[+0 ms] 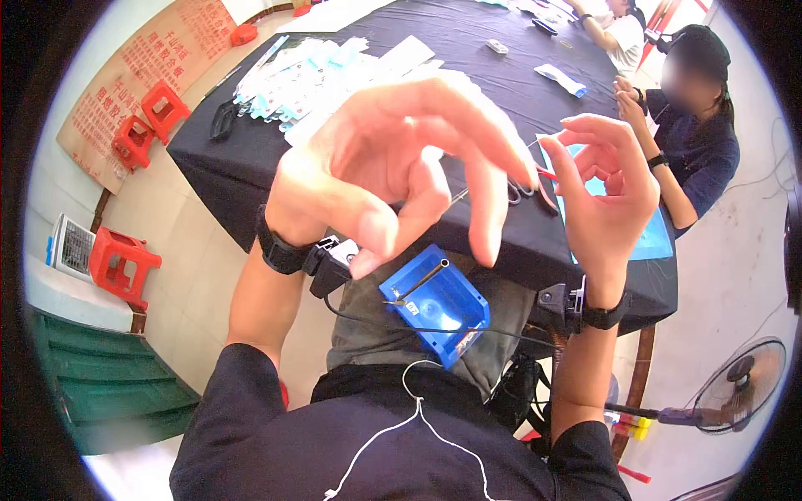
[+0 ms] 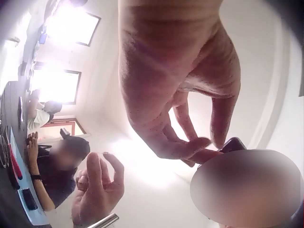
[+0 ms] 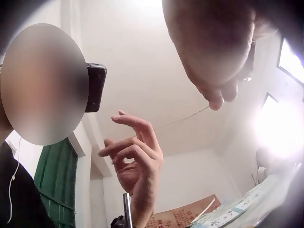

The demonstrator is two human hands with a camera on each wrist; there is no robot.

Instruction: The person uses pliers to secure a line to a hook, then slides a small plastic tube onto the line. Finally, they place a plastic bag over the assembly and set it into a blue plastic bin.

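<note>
Both hands are raised in front of the chest. A thin thread runs between them in the right wrist view. My left hand is closer to the head camera, its thumb against one bent fingertip and the other fingers arched. The right hand has its fingers curled in, and the thread meets its fingertips. Below them, a blue plastic bin rests on the lap, with a metal tube sticking up out of it. What the left fingertips pinch is too small to see clearly.
A black-covered table stands ahead, with a pile of white and blue packets, red-handled scissors and a light-blue sheet. A person sits at the right. Red stools stand left; a fan stands right.
</note>
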